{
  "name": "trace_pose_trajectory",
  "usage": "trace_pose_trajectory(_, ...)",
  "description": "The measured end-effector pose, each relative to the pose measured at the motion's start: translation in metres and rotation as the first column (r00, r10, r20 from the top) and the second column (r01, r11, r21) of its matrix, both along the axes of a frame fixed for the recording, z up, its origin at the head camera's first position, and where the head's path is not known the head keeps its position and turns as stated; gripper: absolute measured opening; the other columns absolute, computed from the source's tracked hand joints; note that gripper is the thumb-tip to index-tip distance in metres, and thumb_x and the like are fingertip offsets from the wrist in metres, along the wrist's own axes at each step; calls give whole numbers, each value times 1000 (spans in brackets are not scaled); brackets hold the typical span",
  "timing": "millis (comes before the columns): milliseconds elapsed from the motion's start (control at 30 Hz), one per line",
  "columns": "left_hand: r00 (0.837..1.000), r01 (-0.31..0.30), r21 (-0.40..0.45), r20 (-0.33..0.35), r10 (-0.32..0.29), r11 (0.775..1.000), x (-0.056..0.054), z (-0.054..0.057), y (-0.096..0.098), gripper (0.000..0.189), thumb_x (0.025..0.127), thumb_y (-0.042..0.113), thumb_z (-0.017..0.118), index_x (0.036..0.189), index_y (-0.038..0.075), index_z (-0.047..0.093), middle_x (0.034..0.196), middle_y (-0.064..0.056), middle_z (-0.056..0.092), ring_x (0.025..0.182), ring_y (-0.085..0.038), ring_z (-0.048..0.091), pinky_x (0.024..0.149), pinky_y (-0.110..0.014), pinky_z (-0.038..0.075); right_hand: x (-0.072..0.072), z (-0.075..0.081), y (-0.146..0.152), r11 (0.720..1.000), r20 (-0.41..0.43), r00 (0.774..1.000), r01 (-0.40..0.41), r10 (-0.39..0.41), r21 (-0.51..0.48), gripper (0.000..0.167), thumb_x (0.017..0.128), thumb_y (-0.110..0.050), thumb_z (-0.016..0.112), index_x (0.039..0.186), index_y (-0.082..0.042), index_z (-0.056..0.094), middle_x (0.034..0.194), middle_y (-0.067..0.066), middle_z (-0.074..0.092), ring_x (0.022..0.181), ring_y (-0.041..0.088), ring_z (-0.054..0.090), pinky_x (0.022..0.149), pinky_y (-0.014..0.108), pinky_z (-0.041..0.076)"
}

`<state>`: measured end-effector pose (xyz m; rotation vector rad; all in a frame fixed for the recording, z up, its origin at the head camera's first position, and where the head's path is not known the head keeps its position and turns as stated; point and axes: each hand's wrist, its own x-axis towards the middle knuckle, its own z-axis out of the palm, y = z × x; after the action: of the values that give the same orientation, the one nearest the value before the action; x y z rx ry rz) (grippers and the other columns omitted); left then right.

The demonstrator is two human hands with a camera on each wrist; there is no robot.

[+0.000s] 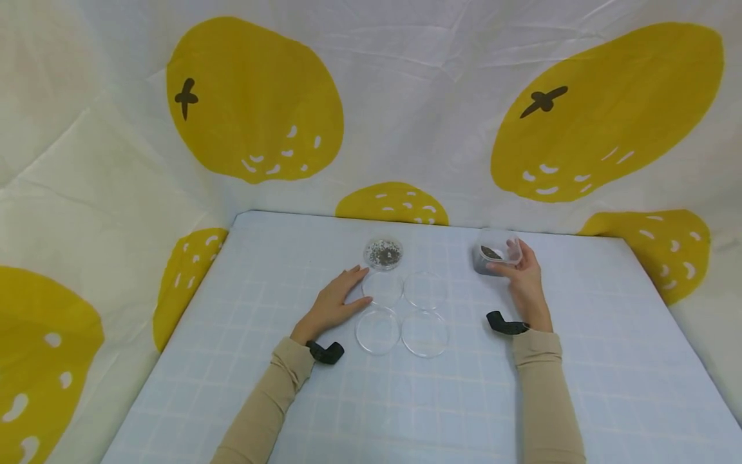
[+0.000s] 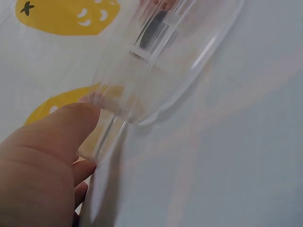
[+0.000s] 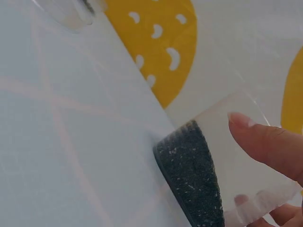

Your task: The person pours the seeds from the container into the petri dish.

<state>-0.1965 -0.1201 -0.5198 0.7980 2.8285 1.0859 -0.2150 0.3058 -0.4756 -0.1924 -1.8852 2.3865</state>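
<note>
In the head view my left hand is at a clear round petri dish, thumb on the near side and fingers on the far side of its rim. The left wrist view shows the thumb and fingertips against the clear wall. At the back right my right hand grips a clear plastic tub by its right side, thumb in front. Dark granular material fills the lower part of the tub. The tub's base is at the table surface.
Behind the left hand's dish stands another dish with dark and white granules. More clear dishes sit close together on the pale checked table. A white cloth with yellow fruit hangs behind the table.
</note>
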Motion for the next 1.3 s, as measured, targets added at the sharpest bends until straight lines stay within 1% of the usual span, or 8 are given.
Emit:
trace_pose_trajectory(167,1000,-3,-11,2,3,1000,1,1,0,68,97,49,60,154,19,39,159,-10,32,146,-35,28,118,-52,24,-2,-5,-4,991,28,998,51,-55,127,103,77,22,71,159,-8,16,162,14,19,147,26,17,109,18,35)
trace_pose_trajectory(333,1000,-8,-13,21,8,1000,1,3,0,67,97,48,60,153,19,40,159,-9,32,146,-34,28,119,-51,24,-3,-10,-6,967,63,994,73,-91,245,107,76,13,79,160,-13,17,162,10,21,144,21,21,116,24,25)
trace_pose_trajectory(433,999,-22,-13,38,22,1000,2,4,0,67,96,48,62,153,19,41,159,-9,33,146,-35,28,118,-52,24,-2,-11,-7,961,76,990,96,-119,259,106,73,12,81,158,-12,23,160,10,24,142,21,26,118,27,24)
trace_pose_trajectory(633,997,-54,-8,62,54,999,2,5,5,73,92,56,64,152,21,42,159,-9,33,145,-39,28,116,-58,26,-1,-4,-8,954,56,981,165,-184,249,103,69,16,82,154,-11,31,156,10,29,138,23,31,112,24,32)
trace_pose_trajectory(833,987,-112,24,116,108,993,3,7,10,74,87,57,69,150,25,46,159,-7,33,145,-40,26,115,-60,24,-3,10,-13,950,-23,979,200,-200,240,99,63,24,79,146,-9,35,153,9,36,141,20,29,117,27,25)
trace_pose_trajectory(967,980,-139,72,155,127,988,3,7,11,73,85,56,72,148,26,49,158,-7,34,145,-41,24,115,-62,23,-5,24,-24,948,-88,978,207,-190,243,97,60,30,75,141,-7,36,150,10,40,136,19,34,116,33,29)
trace_pose_trajectory(1167,971,-176,99,182,156,979,4,6,11,75,80,58,76,145,28,53,157,-4,35,146,-39,24,115,-62,22,-3,56,-52,959,-193,972,176,-134,221,94,64,27,75,141,-8,35,150,11,40,132,18,35,113,41,37)
trace_pose_trajectory(1300,976,-170,96,155,154,981,5,6,9,75,80,54,77,145,26,53,157,-5,36,145,-40,25,115,-62,23,8,79,-77,955,-265,959,171,-104,242,91,64,25,76,140,-4,36,148,12,40,134,20,34,115,46,32)
